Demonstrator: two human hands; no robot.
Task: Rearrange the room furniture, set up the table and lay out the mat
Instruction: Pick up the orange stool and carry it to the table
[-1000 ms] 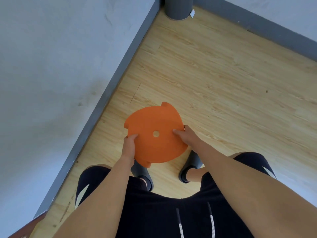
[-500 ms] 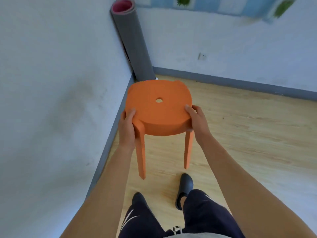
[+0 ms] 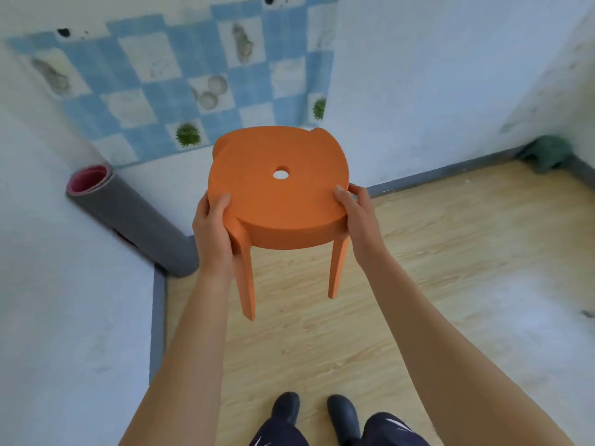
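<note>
While both hands, left [image 3: 213, 231] and right [image 3: 360, 217], grip the stool [image 3: 278, 191] aloft, the mat [image 3: 135, 220] stands rolled. No table shows; most work seems left.

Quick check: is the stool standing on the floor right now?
No, the left hand and the right hand hold the stool up by its seat, and its legs hang clear of the floor.

Orange stool [image 3: 277, 201] between both hands, airborne
</note>
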